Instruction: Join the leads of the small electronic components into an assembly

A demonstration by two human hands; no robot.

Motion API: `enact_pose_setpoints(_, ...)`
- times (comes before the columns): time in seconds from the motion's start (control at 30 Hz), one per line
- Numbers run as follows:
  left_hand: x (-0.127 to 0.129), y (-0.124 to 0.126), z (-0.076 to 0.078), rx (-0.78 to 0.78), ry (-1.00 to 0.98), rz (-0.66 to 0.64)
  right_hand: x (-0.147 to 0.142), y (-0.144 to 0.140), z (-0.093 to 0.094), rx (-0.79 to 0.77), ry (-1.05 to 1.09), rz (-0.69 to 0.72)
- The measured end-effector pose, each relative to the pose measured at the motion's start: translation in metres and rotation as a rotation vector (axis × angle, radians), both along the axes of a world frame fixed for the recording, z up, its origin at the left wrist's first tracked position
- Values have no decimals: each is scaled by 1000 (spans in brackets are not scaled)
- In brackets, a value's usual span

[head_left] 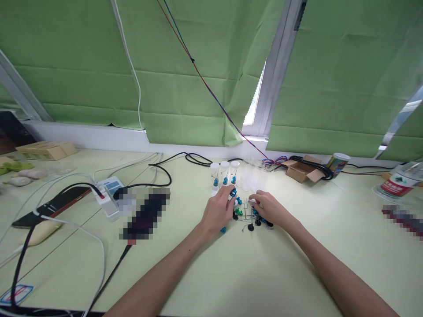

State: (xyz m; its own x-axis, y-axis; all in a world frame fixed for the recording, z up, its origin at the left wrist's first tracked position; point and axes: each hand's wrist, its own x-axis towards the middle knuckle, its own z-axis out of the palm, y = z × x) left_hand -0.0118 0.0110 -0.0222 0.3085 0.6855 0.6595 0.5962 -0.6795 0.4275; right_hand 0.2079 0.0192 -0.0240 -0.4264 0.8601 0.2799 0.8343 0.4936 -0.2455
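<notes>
My left hand (218, 209) rests on the pale green table (251, 273), its fingertips closed on a small blue metal part (233, 192). My right hand (268, 208) lies just to the right, fingers curled over a small white piece (253, 201). Between and under the hands is a scatter of small blue, green and black parts with thin metal pins (248, 218). Just behind stand three clear plastic tubes with white caps (224, 174), each with a blue part inside.
A white power strip (107, 197), a dark phone (53, 206) and several cables lie to the left. An open cardboard box (302, 170), a can (337, 164) and a plastic bottle (398, 182) sit at the back right. Green blinds hang behind.
</notes>
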Motion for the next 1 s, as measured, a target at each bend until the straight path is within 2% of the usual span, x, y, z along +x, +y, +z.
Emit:
enact_pose_setpoints(0.4, 1, 0, -4, -42, 10, -24, -3, 8, -16, -46, 125, -94)
enact_pose_setpoints(0.63, 2, -1, -4, -44, 21, -25, -5, 8, -18, -49, 166, -84)
enact_pose_setpoints(1.0, 1, 0, -4, -39, 18, -37, -8, 5, -14, 80, 297, -74)
